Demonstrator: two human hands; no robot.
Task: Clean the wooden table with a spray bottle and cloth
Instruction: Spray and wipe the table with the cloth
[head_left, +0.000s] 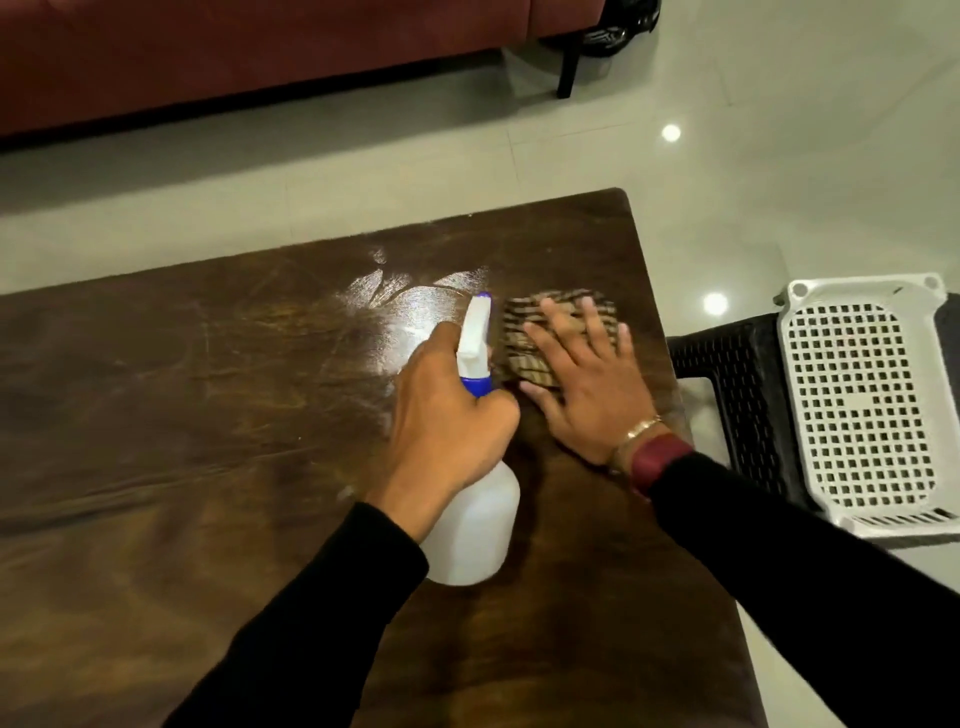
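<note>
A dark wooden table (208, 415) fills most of the view, with a wet shiny patch (400, 306) near its far right part. My left hand (447, 410) grips the neck of a white spray bottle (475, 525) with a blue collar, nozzle pointing away over the wet patch. My right hand (587, 379) lies flat, fingers spread, pressing a brown striped cloth (540, 332) onto the table just right of the nozzle. Much of the cloth is hidden under the hand.
A white perforated plastic basket (862, 405) rests on a black stool (743, 384) just off the table's right edge. A dark red sofa (260, 57) stands beyond the table across pale tiled floor (779, 156).
</note>
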